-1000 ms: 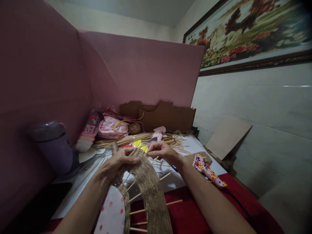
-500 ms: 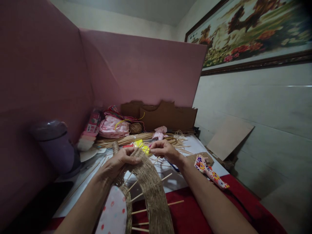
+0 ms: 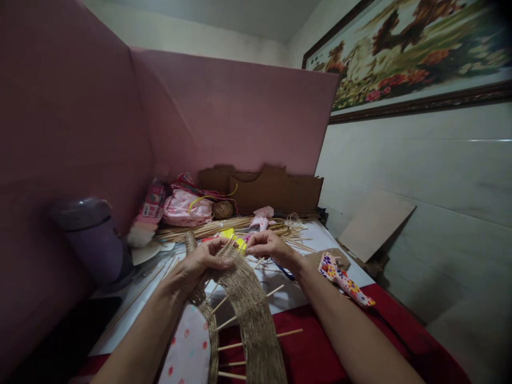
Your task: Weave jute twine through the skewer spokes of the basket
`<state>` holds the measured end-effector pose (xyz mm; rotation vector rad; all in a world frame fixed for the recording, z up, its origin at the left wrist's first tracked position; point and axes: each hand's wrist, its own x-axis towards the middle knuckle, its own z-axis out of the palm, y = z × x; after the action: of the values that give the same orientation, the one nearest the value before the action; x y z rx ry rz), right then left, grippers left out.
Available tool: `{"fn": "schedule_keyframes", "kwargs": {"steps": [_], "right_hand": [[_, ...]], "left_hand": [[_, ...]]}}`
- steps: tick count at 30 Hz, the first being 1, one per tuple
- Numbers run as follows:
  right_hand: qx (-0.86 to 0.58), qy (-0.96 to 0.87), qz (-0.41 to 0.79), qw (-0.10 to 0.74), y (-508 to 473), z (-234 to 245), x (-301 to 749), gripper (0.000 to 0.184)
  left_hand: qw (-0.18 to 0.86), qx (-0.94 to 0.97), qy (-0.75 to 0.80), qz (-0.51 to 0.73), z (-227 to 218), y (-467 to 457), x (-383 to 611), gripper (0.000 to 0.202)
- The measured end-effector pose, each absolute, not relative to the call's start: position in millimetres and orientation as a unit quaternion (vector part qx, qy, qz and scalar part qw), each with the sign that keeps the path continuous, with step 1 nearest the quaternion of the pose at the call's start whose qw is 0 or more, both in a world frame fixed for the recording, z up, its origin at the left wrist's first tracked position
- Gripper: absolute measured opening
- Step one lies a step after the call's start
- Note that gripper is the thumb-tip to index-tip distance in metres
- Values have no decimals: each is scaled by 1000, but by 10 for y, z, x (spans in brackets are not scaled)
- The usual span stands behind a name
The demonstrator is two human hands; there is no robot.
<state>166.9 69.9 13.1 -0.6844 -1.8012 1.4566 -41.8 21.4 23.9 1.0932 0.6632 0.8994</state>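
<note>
At the bottom centre of the frame, the woven twine band (image 3: 256,314) curves up beside a dotted fabric panel (image 3: 188,341), with thin sticks (image 3: 230,347) crossing the gap between the band and the panel's twine edging; these sticks seem to serve as ribs that hold the two apart. The lower edge of the frame cuts off both band and panel, so their full shape cannot be told. Beneath lies a red cloth (image 3: 304,341). Just left of centre, the left hand (image 3: 206,262) grips the band's upper end, thumb flat on the near face and fingers curled behind it, probably to keep the weave steady; most of those fingers are hidden by the band. Right beside it, the right hand (image 3: 268,246) has thumb and fingertips pinched narrow near the stick ends, as fine handling would need, though whether a strand lies between them is too small to make out. Farther right, a flowered fabric piece (image 3: 348,282) rests on the table, partly over brown scrap. Beyond the hands, a bundle of sticks (image 3: 196,229) lies crosswise, seemingly within reach; the hands and clutter hide parts of it. Behind that sits a twine ball (image 3: 223,210), before torn cardboard (image 3: 276,189). At left, the purple tumbler (image 3: 96,248) is dim.
</note>
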Motion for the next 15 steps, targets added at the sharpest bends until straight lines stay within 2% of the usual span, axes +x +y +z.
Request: {"fn": "schedule_keyframes", "kwargs": {"steps": [8,15], "right_hand": [[-276,-686,569,361,716,115,1682,19],[-273,-663,565,410,739,138,1691,27]], "left_hand": [[704,496,303,407,236,211,-419,38],[697,488,327,411,248,222,-416,42]]}}
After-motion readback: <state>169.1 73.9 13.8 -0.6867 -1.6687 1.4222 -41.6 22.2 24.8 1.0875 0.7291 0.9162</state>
